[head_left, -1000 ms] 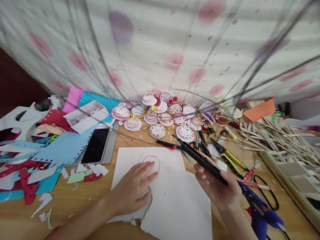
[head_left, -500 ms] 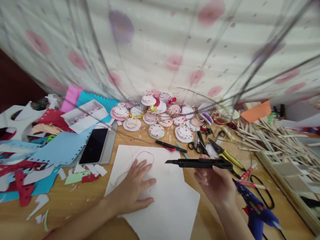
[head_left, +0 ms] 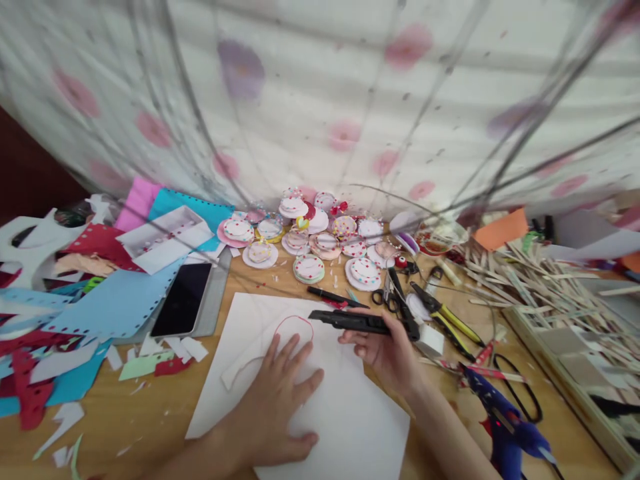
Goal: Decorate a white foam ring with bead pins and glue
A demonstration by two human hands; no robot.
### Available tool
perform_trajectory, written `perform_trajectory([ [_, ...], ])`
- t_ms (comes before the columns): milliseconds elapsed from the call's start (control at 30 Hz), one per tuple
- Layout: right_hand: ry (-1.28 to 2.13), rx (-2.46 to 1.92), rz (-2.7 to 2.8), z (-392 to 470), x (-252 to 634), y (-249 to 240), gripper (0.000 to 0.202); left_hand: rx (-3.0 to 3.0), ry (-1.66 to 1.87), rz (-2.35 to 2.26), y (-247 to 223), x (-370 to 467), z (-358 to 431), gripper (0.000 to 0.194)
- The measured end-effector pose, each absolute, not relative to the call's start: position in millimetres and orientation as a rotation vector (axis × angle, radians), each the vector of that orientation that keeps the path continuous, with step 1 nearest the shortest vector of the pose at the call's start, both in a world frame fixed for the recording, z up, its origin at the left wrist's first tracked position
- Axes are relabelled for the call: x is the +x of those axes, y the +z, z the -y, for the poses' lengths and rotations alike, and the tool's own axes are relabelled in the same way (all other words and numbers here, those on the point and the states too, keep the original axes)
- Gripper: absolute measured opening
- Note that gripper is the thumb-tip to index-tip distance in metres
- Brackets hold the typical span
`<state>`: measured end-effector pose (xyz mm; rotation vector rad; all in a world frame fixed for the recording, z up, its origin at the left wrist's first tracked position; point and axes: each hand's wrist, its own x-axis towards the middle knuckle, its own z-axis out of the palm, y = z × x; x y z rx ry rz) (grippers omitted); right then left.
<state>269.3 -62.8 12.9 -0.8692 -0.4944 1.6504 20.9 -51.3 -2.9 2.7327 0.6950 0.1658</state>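
Note:
My left hand (head_left: 280,400) lies on a white sheet (head_left: 345,413), palm down with its fingers spread. The fingertips touch the lower part of a red circle (head_left: 310,323) drawn on the sheet. A pale curved strip (head_left: 235,372) lies beside the hand, partly hidden by it. In my right hand (head_left: 393,360) is a black utility knife (head_left: 353,322), held over the sheet with its front end pointing left near the circle. No blade can be clearly made out at the front. Beyond the sheet's far edge lies a black pen (head_left: 338,297).
Several small dotted paper hats (head_left: 309,268) are grouped at the back. A phone (head_left: 182,300), a white box (head_left: 167,238) and coloured scraps lie left. To the right are scissors (head_left: 387,301), yellow-handled pliers (head_left: 445,317), a blue glue gun (head_left: 505,420) and a tray (head_left: 565,387) near wooden sticks (head_left: 515,273).
The utility knife has moved left and slightly closer to the red circle, tilting a little. The left hand stays flat on the sheet. A small white block has come into view by the right hand.

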Motion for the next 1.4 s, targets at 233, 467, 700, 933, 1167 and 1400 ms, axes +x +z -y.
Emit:
perform_trajectory([
  [233, 1.306, -1.143, 1.120, 40, 250, 7, 0.024, 2.997, 0.452, -0.948, -30, 56, 76, 0.084],
  [467, 1.128, -1.190, 1.441, 35, 261, -7, 0.019, 3.028, 0.502, -1.041, -38, 67, 82, 0.095],
  [700, 1.133, -1.175, 1.547, 32, 270, -10, 0.021, 2.962, 0.415, -1.041, -28, 71, 84, 0.104],
  [933, 1.088, -1.183, 1.606, 33, 271, -13, 0.025, 2.902, 0.328, -1.040, -19, 71, 85, 0.094],
  [1167, 0.882, -1.108, 1.814, 31, 271, -16, 0.030, 2.898, 0.338, -1.039, -17, 71, 85, 0.092],
  [1400, 0.822, -1.126, 1.846, 33, 270, -19, 0.029, 2.847, 0.266, -1.046, -15, 71, 87, 0.090],
])
